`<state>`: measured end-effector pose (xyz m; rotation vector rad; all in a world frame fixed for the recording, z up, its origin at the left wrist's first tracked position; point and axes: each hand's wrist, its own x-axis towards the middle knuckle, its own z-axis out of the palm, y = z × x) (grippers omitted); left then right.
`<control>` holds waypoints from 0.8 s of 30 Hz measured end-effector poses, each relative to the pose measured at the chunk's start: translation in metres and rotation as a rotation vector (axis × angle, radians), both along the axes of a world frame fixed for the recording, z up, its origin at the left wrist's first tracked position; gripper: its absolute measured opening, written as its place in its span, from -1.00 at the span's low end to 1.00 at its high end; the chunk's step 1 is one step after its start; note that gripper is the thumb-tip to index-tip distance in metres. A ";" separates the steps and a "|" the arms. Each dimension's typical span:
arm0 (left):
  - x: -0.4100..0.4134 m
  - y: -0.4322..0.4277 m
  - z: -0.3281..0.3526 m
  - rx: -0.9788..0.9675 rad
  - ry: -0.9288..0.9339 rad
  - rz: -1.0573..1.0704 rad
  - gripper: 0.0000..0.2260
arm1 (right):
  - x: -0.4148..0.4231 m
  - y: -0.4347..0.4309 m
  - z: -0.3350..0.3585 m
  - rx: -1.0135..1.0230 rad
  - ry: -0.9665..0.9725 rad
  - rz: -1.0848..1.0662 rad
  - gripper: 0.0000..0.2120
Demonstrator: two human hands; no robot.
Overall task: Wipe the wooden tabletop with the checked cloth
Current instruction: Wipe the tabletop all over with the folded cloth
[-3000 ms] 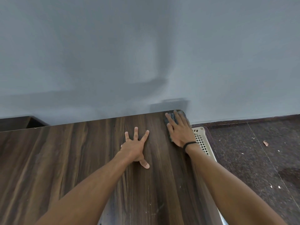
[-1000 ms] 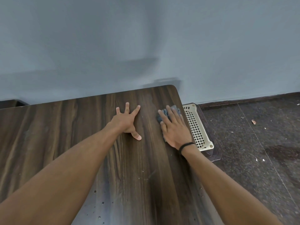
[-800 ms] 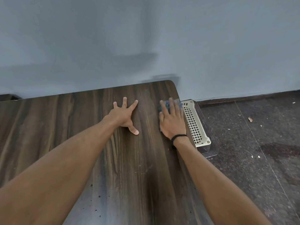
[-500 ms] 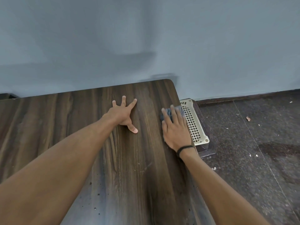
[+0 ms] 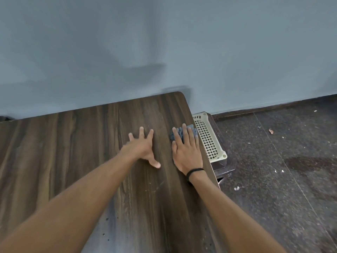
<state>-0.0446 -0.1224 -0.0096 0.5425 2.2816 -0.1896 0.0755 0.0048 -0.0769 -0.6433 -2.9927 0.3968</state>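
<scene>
1. Cloth (image 5: 179, 133), blue-grey and bunched up, sits on the desk (image 5: 73, 152) right at its right edge, near the far corner. Its pattern is too crumpled to make out.
2. Right hand (image 5: 187, 152) lies flat on top of the cloth, fingers straight and a little apart, pressing it onto the wood. Only the far part of the cloth pokes out between and past the fingertips.
3. A black band (image 5: 195, 171) circles that wrist.
4. Left hand (image 5: 143, 148) is planted palm-down on bare wood just beside the right one, fingers splayed wide, thumb pointing back, holding nothing.
5. Dark wood grain runs across the desk, with small dark specks (image 5: 106, 219) on the near part.
6. A cream plastic basket (image 5: 209, 143) with a grid of holes stands below the desk's right edge, on the dark speckled floor (image 5: 273, 179).
7. A plain grey-blue wall (image 5: 164, 42) rises behind the desk.
</scene>
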 end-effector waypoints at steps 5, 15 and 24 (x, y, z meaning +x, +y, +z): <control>0.005 -0.006 -0.003 0.039 -0.026 -0.010 0.29 | 0.017 0.027 -0.002 0.012 0.020 0.041 -0.47; 0.003 -0.001 -0.006 -0.003 -0.031 -0.013 0.32 | 0.007 0.020 0.002 -0.004 0.016 -0.170 -0.48; 0.001 -0.005 -0.011 0.016 -0.009 -0.043 0.33 | 0.021 0.031 0.003 -0.027 0.022 -0.133 -0.48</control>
